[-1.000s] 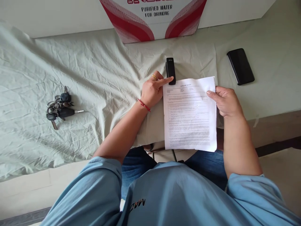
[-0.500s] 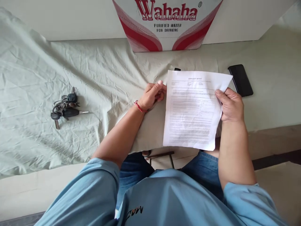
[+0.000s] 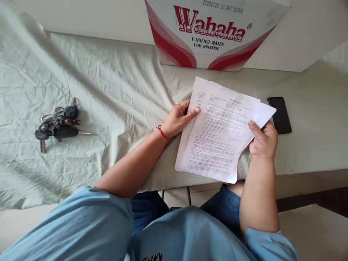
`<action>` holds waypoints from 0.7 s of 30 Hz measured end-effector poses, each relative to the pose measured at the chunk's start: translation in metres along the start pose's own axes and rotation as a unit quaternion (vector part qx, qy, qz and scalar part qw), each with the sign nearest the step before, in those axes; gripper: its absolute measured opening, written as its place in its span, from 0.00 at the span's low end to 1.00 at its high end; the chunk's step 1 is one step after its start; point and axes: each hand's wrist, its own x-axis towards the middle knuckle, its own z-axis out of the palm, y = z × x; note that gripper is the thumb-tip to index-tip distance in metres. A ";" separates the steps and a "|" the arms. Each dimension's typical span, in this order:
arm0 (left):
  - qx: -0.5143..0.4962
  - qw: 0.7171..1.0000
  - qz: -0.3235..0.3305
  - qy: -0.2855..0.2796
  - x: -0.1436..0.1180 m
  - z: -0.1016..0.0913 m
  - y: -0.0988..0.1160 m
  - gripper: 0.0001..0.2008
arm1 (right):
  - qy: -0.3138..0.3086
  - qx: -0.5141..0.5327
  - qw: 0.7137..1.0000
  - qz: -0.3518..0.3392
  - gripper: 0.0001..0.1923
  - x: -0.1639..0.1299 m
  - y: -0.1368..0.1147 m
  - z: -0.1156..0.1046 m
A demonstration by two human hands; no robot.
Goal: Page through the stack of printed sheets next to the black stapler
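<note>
Printed paper sheets (image 3: 217, 137), headed "OVERLEAF NOTES" on the front one, are tilted in front of me above the table edge. At least two overlap, with another sheet's margin showing along the left and top. My left hand (image 3: 179, 116), a red string on its wrist, pinches the left edge with its thumb on the front. On the right edge, my right hand (image 3: 263, 139) grips the paper, thumb on top and fingers behind. The fingers under the sheets are hidden.
A black phone (image 3: 281, 115) lies just right of my right hand. To the far left a bunch of keys (image 3: 58, 125) rests on the wrinkled light green cloth (image 3: 122, 90). A Wahaha water carton (image 3: 206, 40) stands at the back against a white surface.
My left hand, beside the paper before, now grips its left edge. The paper has turned clockwise and another sheet's margin shows behind it. The small black object above the paper is now out of sight.
</note>
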 end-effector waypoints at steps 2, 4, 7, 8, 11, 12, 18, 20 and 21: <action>-0.038 0.999 -0.020 0.011 -0.001 0.001 0.003 0.34 | 0.036 -0.041 0.998 -0.042 0.22 0.002 -0.002 0.001; -0.067 0.997 -0.039 0.014 -0.002 0.001 0.003 0.34 | 0.054 -0.061 0.993 -0.084 0.18 0.004 -0.005 0.002; -0.080 0.995 -0.050 0.023 -0.004 0.000 0.001 0.34 | 0.065 -0.062 0.988 -0.129 0.16 0.005 -0.010 0.002; -0.075 0.996 -0.048 0.028 -0.004 0.000 0.001 0.34 | 0.072 -0.065 0.986 -0.136 0.15 0.004 -0.011 0.002; -0.058 0.997 -0.036 0.032 -0.006 0.000 0.001 0.34 | 0.092 -0.071 0.983 -0.142 0.14 0.003 -0.013 0.004; -0.057 0.997 -0.033 0.029 -0.007 0.000 0.003 0.34 | 0.093 -0.065 0.983 -0.143 0.14 0.002 -0.013 0.005; -0.083 0.995 -0.047 -0.036 -0.008 0.000 0.009 0.33 | 0.085 -0.055 0.984 -0.146 0.13 0.000 -0.016 0.010; -0.087 0.994 -0.052 -0.043 -0.008 0.000 0.009 0.34 | 0.082 -0.058 0.984 -0.145 0.13 0.000 -0.018 0.011; -0.084 0.994 -0.052 -0.042 -0.008 0.000 0.010 0.34 | 0.080 -0.056 0.985 -0.144 0.13 -0.001 -0.018 0.012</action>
